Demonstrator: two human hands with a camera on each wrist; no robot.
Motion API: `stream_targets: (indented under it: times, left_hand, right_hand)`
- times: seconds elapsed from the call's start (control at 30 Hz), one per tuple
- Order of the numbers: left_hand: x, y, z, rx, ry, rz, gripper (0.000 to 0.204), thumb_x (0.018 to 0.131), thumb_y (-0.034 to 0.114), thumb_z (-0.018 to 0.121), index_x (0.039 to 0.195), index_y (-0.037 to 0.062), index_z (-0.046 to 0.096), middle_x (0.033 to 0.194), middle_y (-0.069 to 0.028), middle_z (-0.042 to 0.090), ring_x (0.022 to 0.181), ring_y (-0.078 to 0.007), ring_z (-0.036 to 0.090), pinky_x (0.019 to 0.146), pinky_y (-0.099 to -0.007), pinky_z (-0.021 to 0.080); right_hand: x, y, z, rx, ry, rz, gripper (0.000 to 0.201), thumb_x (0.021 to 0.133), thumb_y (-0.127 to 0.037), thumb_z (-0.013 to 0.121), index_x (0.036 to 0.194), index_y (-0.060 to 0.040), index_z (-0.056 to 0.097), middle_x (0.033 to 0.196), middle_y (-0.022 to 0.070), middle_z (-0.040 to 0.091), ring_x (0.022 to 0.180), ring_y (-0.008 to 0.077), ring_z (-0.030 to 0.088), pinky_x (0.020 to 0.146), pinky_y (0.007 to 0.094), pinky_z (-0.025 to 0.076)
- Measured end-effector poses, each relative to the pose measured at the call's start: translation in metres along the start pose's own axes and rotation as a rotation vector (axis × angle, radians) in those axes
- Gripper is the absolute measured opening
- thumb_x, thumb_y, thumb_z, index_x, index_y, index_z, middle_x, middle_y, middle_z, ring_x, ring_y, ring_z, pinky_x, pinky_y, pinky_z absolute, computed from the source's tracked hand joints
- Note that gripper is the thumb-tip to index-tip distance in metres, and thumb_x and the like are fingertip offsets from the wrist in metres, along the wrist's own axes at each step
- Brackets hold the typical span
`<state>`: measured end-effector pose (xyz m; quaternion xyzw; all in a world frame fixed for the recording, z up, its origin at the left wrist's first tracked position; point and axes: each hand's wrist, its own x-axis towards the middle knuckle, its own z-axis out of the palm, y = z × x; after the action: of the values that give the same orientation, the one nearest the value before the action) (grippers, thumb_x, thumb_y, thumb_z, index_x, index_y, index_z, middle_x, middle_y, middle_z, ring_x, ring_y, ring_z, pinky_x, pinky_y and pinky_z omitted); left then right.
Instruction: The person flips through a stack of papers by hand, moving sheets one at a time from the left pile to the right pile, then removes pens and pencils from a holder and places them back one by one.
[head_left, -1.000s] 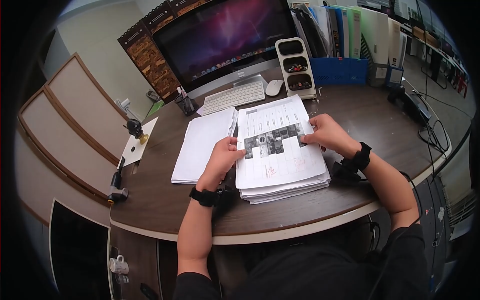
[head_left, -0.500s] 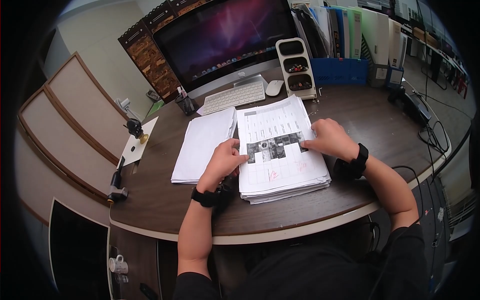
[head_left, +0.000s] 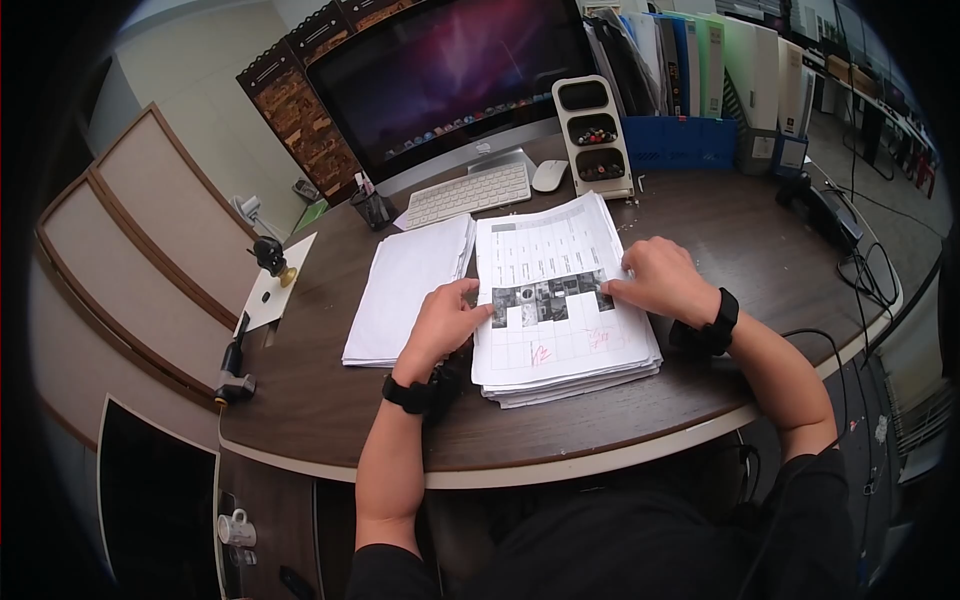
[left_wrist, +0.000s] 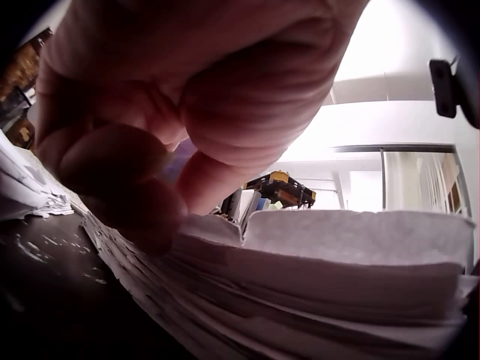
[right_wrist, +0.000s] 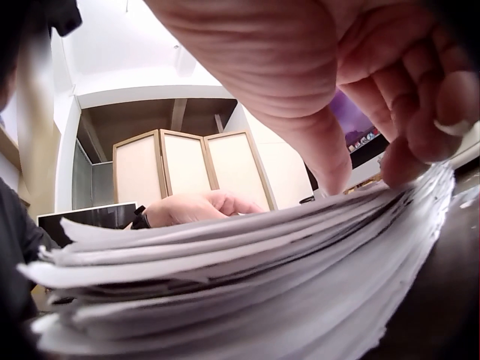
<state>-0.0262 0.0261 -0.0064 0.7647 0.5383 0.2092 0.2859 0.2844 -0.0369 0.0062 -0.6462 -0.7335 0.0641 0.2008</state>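
On the desk, the printed stack points lengthwise toward the mouse (left fingers, right fingers pinching its edges).

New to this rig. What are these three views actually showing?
No machine here: a bare left hand and right hand do the work. The wide view comes from a camera worn on the head, looking forward and down; the two close-ups are shot from the left and right wrists. On the desk lie two paper stacks, plus a keyboard, mouse and monitor behind. Both hands hold the printed stack, thumbs on top, at its side edges; the blank-looking stack sits untouched.
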Motion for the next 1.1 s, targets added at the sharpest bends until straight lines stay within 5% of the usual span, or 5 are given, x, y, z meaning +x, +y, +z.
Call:
stream_targets:
  times: [0.4, 0.57, 0.7, 0.8, 1.1]
  left_hand:
    - [0.009, -0.023, -0.020, 0.039, 0.258, -0.056, 0.046, 0.086, 0.026, 0.071, 0.118, -0.0057, 0.067, 0.071, -0.0162, 0.070, 0.067, -0.0256, 0.069, 0.064, -0.0375, 0.053]
    - [0.008, -0.033, -0.030, 0.583, 0.314, -0.039, 0.047, 0.081, 0.038, 0.074, 0.096, -0.0061, 0.071, 0.088, -0.0258, 0.070, 0.086, -0.0404, 0.068, 0.076, -0.0452, 0.053]
    - [0.007, -0.032, -0.019, 0.646, 0.158, -0.103, 0.048, 0.077, 0.039, 0.078, 0.086, -0.0074, 0.071, 0.085, -0.0265, 0.069, 0.086, -0.0413, 0.067, 0.078, -0.0465, 0.053]
    - [0.006, -0.031, -0.020, 0.629, 0.162, -0.091, 0.046, 0.077, 0.038, 0.079, 0.086, -0.0070, 0.071, 0.084, -0.0264, 0.069, 0.086, -0.0407, 0.068, 0.077, -0.0467, 0.053]
    - [0.015, -0.054, -0.025, 0.515, 0.286, -0.060, 0.034, 0.086, 0.033, 0.067, 0.086, 0.0005, 0.075, 0.079, -0.0219, 0.070, 0.079, -0.0385, 0.068, 0.075, -0.0443, 0.053]
  right_hand:
    - [-0.001, -0.002, 0.005, -0.119, 0.128, -0.058, 0.043, 0.084, -0.039, 0.072, 0.081, 0.0031, 0.069, 0.080, 0.0215, 0.069, 0.077, 0.0365, 0.068, 0.070, 0.0447, 0.052]
    - [-0.001, -0.004, 0.008, -0.016, 0.135, -0.354, 0.050, 0.084, -0.043, 0.071, 0.095, 0.0056, 0.067, 0.100, 0.0229, 0.068, 0.095, 0.0361, 0.066, 0.083, 0.0429, 0.053]
    - [-0.001, 0.005, 0.030, -0.104, 0.179, -0.628, 0.057, 0.087, -0.049, 0.068, 0.100, 0.0071, 0.065, 0.113, 0.0217, 0.062, 0.110, 0.0347, 0.059, 0.095, 0.0430, 0.048]
    - [-0.004, 0.000, 0.024, -0.100, -0.112, -0.559, 0.059, 0.090, -0.051, 0.064, 0.101, 0.0071, 0.065, 0.114, 0.0208, 0.062, 0.112, 0.0345, 0.058, 0.100, 0.0426, 0.045]
    - [-0.005, 0.002, 0.023, -0.083, -0.109, -0.576, 0.058, 0.091, -0.050, 0.063, 0.101, 0.0067, 0.066, 0.113, 0.0203, 0.062, 0.111, 0.0345, 0.058, 0.101, 0.0419, 0.044]
